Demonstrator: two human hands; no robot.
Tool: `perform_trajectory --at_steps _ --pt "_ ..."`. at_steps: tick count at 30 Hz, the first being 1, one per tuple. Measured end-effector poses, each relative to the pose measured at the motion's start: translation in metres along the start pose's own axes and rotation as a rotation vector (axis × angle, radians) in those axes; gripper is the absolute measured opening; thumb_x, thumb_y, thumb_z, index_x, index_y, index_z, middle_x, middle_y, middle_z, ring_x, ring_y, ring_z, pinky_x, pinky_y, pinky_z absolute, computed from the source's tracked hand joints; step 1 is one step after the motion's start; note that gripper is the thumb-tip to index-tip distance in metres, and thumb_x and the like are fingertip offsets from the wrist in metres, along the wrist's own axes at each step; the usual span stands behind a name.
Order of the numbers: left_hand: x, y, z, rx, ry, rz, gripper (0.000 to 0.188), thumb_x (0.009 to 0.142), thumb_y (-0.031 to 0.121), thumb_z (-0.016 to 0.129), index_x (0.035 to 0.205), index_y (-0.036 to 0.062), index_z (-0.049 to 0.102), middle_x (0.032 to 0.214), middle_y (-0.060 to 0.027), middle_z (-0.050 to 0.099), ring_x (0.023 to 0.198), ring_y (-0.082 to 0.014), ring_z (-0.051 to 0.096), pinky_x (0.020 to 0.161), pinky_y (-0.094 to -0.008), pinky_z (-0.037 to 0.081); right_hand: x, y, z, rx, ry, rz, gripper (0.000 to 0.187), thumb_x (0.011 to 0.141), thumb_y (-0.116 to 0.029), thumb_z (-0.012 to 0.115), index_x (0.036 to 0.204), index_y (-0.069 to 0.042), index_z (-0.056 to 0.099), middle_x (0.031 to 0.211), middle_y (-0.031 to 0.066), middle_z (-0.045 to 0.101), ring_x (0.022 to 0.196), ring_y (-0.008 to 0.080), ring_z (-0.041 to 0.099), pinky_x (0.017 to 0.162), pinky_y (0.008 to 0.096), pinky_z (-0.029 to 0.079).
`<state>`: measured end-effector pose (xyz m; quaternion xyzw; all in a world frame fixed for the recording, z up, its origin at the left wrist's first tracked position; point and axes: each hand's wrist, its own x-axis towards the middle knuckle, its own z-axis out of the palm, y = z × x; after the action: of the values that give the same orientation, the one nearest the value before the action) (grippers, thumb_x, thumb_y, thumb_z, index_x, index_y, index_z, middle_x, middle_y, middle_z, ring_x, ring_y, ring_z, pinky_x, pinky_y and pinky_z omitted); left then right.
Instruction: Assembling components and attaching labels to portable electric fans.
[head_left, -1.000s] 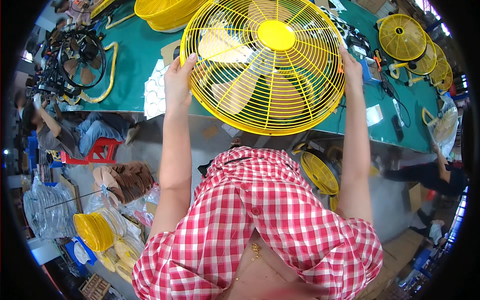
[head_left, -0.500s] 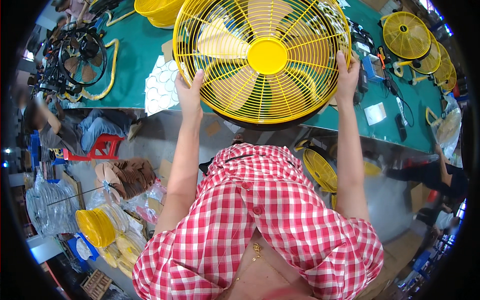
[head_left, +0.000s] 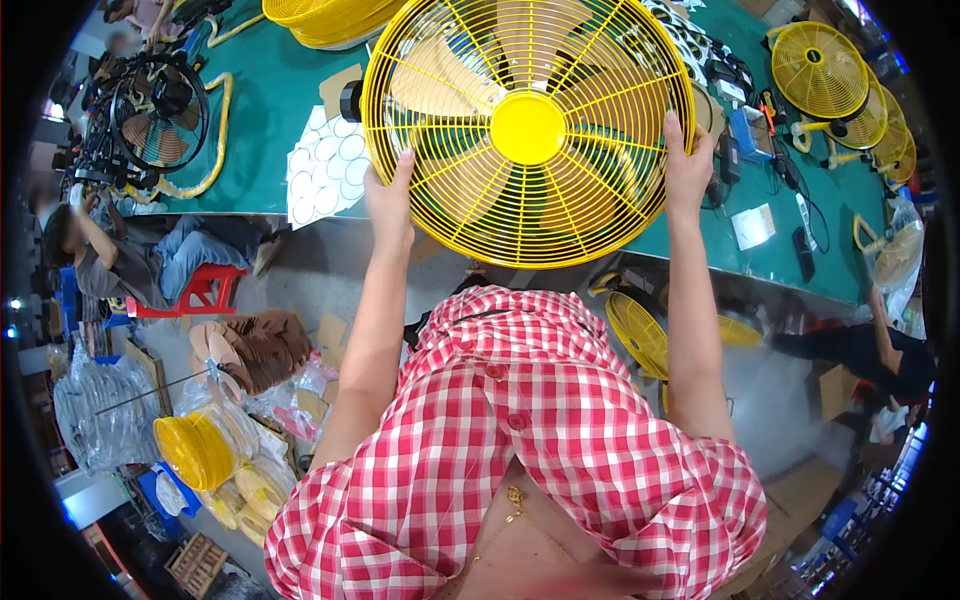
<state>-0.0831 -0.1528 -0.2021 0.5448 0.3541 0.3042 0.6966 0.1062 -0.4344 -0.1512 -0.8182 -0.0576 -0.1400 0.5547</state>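
Note:
In front of me, at the green table's near edge, is a round yellow wire fan guard (head_left: 527, 128) with a solid disc at its centre. Tan fan blades (head_left: 465, 185) show through its wires. My left hand (head_left: 393, 205) grips the lower left of the rim, thumb up on the near side and the other fingers mostly hidden behind. On the right side of the rim, my right hand (head_left: 688, 170) holds in the same way. A black knob (head_left: 350, 101) sticks out beyond the guard's left edge. Whether the guard is fastened to the fan behind it, I cannot tell.
White sheets with circles (head_left: 325, 170) lie on the green table (head_left: 265, 120), left of the guard. A stack of yellow guards (head_left: 335, 25) stands farther back. Assembled yellow fans (head_left: 818, 70) line the right. A seated person (head_left: 120, 250) works at left; stacked blades (head_left: 265, 350) stand below.
The guard has shifted slightly down and tilted, so the dark rim under its lower edge is now hidden. The black knob has come into sight at left. Both hands keep their hold.

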Motion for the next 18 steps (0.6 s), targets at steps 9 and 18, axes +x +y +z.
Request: perform_trajectory --at_steps 9,18 --pt "-0.005 -0.002 0.0 0.097 0.016 0.027 0.036 0.083 0.021 0.063 0.106 -0.0035 0.05 0.097 -0.0074 0.057 0.085 -0.013 0.053 0.075 -0.0258 0.043 -0.003 -0.004 -0.003 -0.053 -0.01 -0.117 0.061 0.082 -0.042 0.059 0.116 0.006 0.044 0.105 0.0205 0.057 0.097 0.0278 0.056 0.084 0.0339 0.041" --pt "-0.006 0.0 0.001 0.168 0.122 0.044 0.04 0.081 0.021 0.065 0.105 -0.0061 0.047 0.098 -0.01 0.055 0.089 -0.0151 0.053 0.08 -0.0278 0.042 0.002 0.006 -0.008 -0.282 -0.108 -0.231 0.063 0.088 -0.044 0.045 0.129 0.002 0.032 0.126 0.0249 0.04 0.117 0.0361 0.04 0.096 0.0392 0.032"
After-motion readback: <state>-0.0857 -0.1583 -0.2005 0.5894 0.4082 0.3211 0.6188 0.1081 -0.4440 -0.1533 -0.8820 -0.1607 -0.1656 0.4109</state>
